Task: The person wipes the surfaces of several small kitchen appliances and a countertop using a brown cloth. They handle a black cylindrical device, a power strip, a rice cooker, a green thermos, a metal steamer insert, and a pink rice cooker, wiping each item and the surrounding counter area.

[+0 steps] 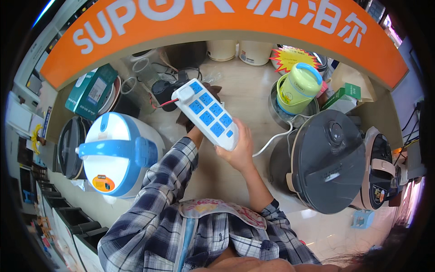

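A white power strip (209,119) with blue sockets and a blue switch is tilted in front of me. My right hand (239,149) grips its lower right end, thumb on the near side. A white plug (185,94) sits in the far left end, with a thin red and black wire (159,104) leading away. My left hand (195,134) reaches behind the strip, which hides its fingers. Dark brown material (182,120), perhaps cloth, shows around that hand. A white cord (274,138) runs right from near my right hand.
On the left stands a white and blue electric cooker (111,152), beside a green box (93,90) and clear plastic cylinders (131,93). To the right are a large dark-lidded cooker (324,163) and a light green container (299,88). An orange sign panel (217,20) arches across the far side.
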Demonstrator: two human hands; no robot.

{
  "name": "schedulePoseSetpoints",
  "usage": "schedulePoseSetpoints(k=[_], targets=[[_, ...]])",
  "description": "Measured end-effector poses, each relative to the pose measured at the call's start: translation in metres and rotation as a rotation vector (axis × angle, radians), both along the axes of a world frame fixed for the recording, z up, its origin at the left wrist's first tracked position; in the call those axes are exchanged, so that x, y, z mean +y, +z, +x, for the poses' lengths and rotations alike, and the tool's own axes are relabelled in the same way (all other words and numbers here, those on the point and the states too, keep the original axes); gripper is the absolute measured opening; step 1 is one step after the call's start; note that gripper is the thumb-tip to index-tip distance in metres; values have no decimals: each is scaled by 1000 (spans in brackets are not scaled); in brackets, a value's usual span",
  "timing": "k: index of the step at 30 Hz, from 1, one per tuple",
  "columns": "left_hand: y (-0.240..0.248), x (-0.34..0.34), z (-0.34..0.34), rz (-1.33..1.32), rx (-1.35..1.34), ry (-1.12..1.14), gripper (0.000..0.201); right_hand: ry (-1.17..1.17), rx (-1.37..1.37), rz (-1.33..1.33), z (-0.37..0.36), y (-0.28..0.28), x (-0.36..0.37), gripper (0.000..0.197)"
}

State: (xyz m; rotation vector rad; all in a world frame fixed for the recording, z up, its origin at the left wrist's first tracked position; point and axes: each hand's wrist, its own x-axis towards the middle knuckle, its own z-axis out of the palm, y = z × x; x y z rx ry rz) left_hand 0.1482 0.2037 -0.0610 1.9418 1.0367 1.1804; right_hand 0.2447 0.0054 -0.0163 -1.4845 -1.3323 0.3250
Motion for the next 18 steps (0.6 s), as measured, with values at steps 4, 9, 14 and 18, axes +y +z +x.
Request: schedulePoseSetpoints(k=[4,9,14,18], targets=[[-2,10,42,112,64,254,51,31,19,1,1,-3,1,91],[-20,48,77,112,128,42,67,67,-3,32,6,3,3,93],[-27,16,106,241,179,-408,69,58,18,38,6,12,4,92],[-47,-14,85,176,273,-625,75,57,-25,73,10,23,10,90]])
